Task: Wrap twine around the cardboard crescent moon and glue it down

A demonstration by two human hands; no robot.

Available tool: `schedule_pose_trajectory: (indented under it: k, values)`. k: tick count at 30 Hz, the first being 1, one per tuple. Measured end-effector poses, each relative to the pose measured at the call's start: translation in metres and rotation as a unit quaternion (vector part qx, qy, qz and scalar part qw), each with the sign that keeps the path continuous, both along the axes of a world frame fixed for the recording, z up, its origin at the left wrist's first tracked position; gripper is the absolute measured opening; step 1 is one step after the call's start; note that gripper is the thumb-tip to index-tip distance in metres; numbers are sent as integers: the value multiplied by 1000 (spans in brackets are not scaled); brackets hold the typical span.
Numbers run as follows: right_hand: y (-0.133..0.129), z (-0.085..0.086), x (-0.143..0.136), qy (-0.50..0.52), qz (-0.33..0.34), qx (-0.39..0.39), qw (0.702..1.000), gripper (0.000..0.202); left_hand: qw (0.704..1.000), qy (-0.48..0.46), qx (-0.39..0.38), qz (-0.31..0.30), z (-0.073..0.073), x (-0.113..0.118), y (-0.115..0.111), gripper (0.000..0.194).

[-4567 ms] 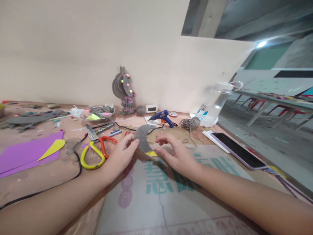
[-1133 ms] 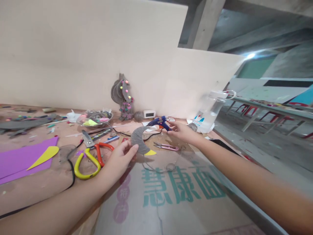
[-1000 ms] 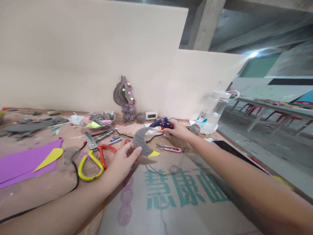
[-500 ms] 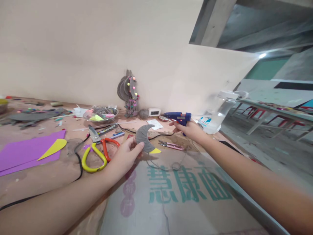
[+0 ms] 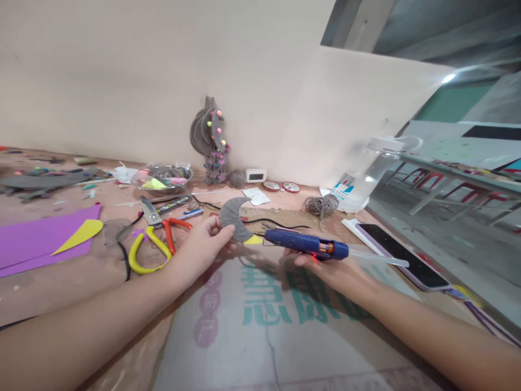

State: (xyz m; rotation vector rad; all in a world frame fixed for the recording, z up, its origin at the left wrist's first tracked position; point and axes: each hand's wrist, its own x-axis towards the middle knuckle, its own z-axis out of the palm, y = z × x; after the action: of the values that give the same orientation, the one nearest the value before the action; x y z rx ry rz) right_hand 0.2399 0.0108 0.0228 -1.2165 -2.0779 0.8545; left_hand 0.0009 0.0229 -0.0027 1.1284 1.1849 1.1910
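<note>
Between the thumb and fingers of my left hand point(image 5: 214, 239) is a crescent moon point(image 5: 235, 216) wound with grey yarn, its lower tip bare yellow. My right hand point(image 5: 325, 271) is wrapped round a blue hot glue gun point(image 5: 301, 243) with a small red light lit and a clear glue stick point(image 5: 382, 259) poking out behind. The gun's nozzle points left, close beside the yellow tip; whether they touch I cannot tell. Grey yarn trails below the moon over a printed cardboard sheet point(image 5: 228, 353). Small scissors behind the gun are mostly hidden.
Left of my hand lie scissors with yellow and orange handles point(image 5: 150, 255), and purple sheets point(image 5: 44, 241) with a yellow piece on top. Behind stand a bead-trimmed grey ornament point(image 5: 207, 138) and a white clock point(image 5: 255, 175). To the right are a yarn ball point(image 5: 321, 205), a phone point(image 5: 402, 255) and a water bottle point(image 5: 372, 171).
My right hand has brought the glue gun down and toward me, from near the wall to beside the moon's yellow tip. My left hand keeps hold of the moon.
</note>
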Motion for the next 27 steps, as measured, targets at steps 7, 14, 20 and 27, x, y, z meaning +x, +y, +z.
schedule_pose_trajectory:
  k: [7,14,20,27]
  values:
    - [-1,-3,-7,-8,-9,-11,1000,23,1000,-17,3,-7,-1,0,-2,20]
    - [0,-9,-6,-45,-14,18,999,25,1000,-2,17,-3,-1,-1,-1,21]
    - [-1,-9,-8,-66,-21,31,997,20,1000,-4,16,-6,-2,-1,-2,19]
    - [-3,-1,-14,-50,-13,29,998,20,999,-15,22,-26,-3,-2,-3,18]
